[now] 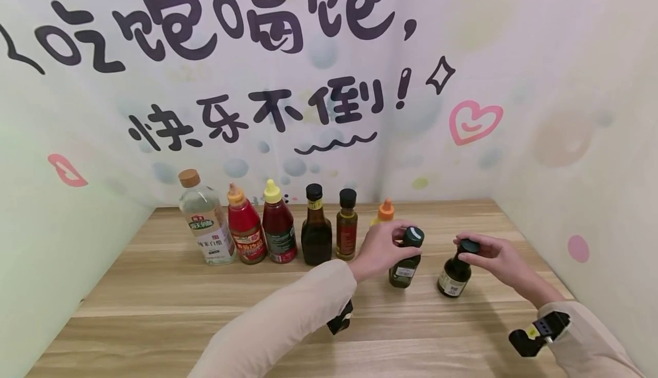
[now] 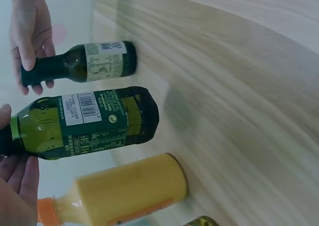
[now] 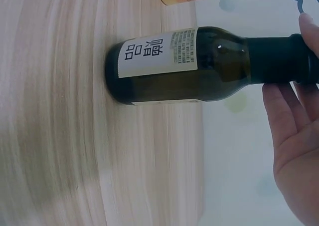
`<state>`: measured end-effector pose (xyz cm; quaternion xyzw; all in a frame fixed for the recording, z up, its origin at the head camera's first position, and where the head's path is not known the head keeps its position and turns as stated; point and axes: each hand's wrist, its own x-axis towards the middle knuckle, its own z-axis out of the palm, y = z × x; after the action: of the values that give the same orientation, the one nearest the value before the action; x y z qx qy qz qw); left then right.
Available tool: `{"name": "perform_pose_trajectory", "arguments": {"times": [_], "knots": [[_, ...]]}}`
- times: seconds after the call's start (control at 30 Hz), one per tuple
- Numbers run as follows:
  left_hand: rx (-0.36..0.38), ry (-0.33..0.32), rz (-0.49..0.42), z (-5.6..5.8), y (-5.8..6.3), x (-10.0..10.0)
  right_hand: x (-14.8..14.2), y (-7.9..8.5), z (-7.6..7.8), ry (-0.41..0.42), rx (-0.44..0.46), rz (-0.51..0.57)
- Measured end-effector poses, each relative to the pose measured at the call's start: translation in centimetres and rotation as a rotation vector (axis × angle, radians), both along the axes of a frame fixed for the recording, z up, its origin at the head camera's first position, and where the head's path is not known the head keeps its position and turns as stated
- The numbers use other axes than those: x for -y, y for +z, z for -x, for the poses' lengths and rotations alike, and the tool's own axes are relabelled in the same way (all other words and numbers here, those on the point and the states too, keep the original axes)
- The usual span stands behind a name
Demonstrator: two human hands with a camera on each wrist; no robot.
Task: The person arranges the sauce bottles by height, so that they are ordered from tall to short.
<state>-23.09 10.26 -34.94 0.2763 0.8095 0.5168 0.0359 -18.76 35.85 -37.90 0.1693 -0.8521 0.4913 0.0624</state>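
My left hand (image 1: 377,250) grips a green glass bottle (image 1: 404,272) by its dark-capped neck. In the left wrist view this bottle (image 2: 92,123) shows a green label with a barcode, and its base looks slightly raised from the table. To its right, my right hand (image 1: 501,259) pinches the neck of a smaller dark sauce bottle (image 1: 452,278) with a cream label. That bottle (image 3: 159,69) leans a little in the head view; whether its base touches the wood I cannot tell. Behind my left hand, a yellow squeeze bottle (image 2: 129,186) with an orange cap is mostly hidden in the head view.
Along the back of the wooden table (image 1: 180,332) stand a clear vinegar bottle (image 1: 207,224), two red squeeze bottles (image 1: 247,232), a dark sauce bottle (image 1: 316,235) and a slim oil bottle (image 1: 346,232). A printed cloth (image 1: 288,69) hangs behind them.
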Motion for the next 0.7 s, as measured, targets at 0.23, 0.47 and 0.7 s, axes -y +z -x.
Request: {"name": "perform_pose_trajectory", "arguments": {"times": [0.23, 0.47, 0.7], "knots": [[0.002, 0.035, 0.058, 0.6, 1.0, -1.3, -0.1, 0.1, 0.1, 0.008, -0.006, 0.015], [0.015, 0.04, 0.033, 1.4, 0.8, -2.5, -0.1, 0.4, 0.1, 0.01, -0.011, 0.03], [0.011, 0.048, 0.009, 2.2, -0.7, -3.3, 0.0, 0.0, -0.1, 0.003, -0.001, 0.03]]}}
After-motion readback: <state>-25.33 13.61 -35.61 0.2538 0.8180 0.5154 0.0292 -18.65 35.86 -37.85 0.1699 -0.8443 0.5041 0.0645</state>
